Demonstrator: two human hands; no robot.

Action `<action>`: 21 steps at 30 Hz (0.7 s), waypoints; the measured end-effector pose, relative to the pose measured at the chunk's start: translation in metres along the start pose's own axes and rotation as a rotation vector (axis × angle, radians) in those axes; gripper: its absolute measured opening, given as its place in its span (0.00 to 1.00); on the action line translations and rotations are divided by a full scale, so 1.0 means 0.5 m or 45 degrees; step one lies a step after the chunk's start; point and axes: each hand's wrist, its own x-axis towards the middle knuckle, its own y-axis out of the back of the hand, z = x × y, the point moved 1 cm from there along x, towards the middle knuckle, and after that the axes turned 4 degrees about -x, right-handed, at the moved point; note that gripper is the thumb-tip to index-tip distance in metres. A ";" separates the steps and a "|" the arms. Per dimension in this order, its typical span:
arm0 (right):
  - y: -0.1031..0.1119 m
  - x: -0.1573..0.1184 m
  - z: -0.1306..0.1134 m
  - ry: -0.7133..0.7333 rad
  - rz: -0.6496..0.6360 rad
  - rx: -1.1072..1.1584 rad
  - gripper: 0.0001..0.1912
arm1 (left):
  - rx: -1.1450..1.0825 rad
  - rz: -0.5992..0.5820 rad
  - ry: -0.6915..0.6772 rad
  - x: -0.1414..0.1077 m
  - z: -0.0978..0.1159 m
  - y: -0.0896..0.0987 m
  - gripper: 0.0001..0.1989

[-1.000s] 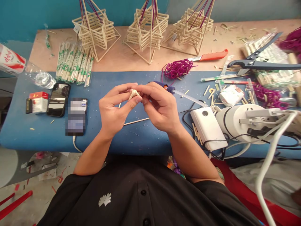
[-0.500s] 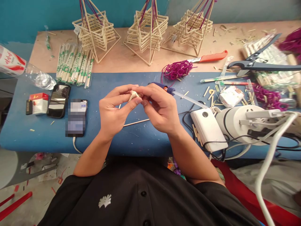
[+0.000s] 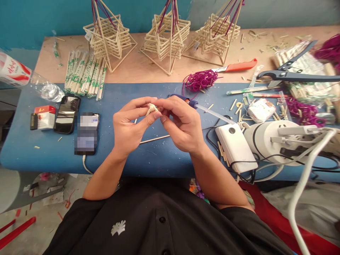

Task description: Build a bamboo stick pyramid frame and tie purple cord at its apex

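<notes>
Thumb and fingers of my left hand pinch a joint of thin wooden sticks above the blue mat. My right hand meets it from the other side, its fingers curled and the fingertips at the same joint. From below my hands a long thin stick slants across the mat; whether it joins the held piece is hidden. Behind my right hand lies a blue glue gun, partly covered, with a clear glue stick reaching out of its back.
Three stick frames with purple cords stand at the back. Wrapped chopsticks, a bottle and phones lie left. Purple cord, an orange-handled knife, cutters, a power bank and a power strip lie right.
Both hands stay at the same joint. The right thumb has drawn slightly away from the left thumb; the view has shifted a little.
</notes>
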 end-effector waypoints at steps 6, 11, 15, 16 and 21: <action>0.001 -0.011 -0.002 0.024 0.205 -0.132 0.17 | 0.023 0.009 0.030 0.001 0.004 -0.002 0.11; 0.002 -0.023 -0.005 0.155 0.572 -0.171 0.10 | 0.019 0.015 0.046 0.002 0.007 -0.005 0.09; 0.000 -0.020 -0.004 0.184 0.511 -0.289 0.09 | 0.025 0.018 0.063 0.001 0.006 -0.005 0.08; -0.002 -0.019 -0.004 0.171 0.458 -0.323 0.08 | 0.027 0.018 0.068 0.001 0.005 -0.004 0.08; -0.009 -0.021 -0.001 0.167 0.362 -0.432 0.06 | 0.034 0.024 0.082 0.000 0.004 -0.004 0.05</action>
